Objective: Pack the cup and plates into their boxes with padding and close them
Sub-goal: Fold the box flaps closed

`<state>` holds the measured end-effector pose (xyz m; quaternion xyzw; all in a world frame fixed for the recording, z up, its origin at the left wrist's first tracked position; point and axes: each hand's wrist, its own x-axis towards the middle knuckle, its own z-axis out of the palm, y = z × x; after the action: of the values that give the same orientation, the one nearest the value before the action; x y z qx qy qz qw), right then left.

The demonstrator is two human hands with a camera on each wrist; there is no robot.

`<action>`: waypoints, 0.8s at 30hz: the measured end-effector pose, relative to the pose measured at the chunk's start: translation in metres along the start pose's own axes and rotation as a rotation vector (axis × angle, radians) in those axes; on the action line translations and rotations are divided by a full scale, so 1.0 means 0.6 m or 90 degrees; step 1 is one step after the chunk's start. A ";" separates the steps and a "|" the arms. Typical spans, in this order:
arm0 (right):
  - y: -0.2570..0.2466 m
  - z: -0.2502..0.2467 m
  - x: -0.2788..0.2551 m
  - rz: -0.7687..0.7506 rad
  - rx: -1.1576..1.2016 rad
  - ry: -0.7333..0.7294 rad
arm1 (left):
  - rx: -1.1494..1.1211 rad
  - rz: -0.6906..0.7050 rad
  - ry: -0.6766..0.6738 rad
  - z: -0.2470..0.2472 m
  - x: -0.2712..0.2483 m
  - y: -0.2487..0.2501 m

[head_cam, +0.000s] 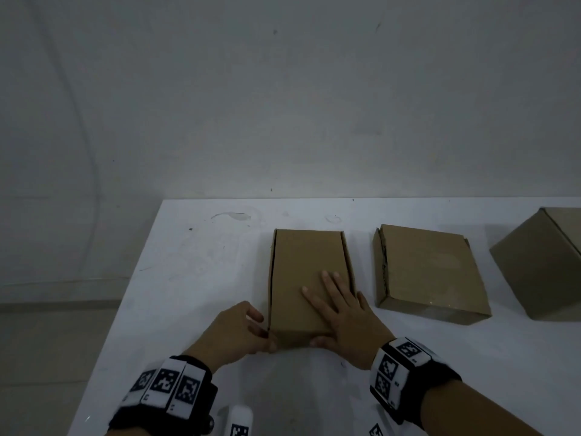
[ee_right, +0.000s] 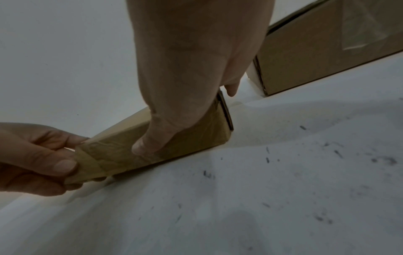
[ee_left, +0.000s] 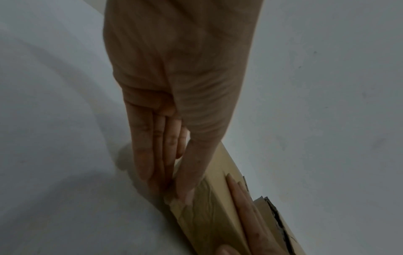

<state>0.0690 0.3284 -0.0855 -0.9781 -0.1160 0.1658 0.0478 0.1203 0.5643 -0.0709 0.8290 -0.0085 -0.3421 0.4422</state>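
Three closed boxes (head_cam: 309, 278), two hands (head_cam: 344, 313)

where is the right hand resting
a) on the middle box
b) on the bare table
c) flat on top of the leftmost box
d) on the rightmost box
c: the right hand lies with fingers spread flat on the lid of the leftmost box, thumb over its near face, while the left hand pinches that box's near left corner; the middle box is untouched.
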 end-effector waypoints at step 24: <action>0.000 0.002 0.000 -0.007 0.003 0.002 | 0.325 0.251 0.035 -0.004 0.008 0.006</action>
<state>0.0684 0.3283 -0.0868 -0.9776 -0.1207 0.1646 0.0512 0.1263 0.5623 -0.0697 0.9046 -0.2427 -0.2137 0.2777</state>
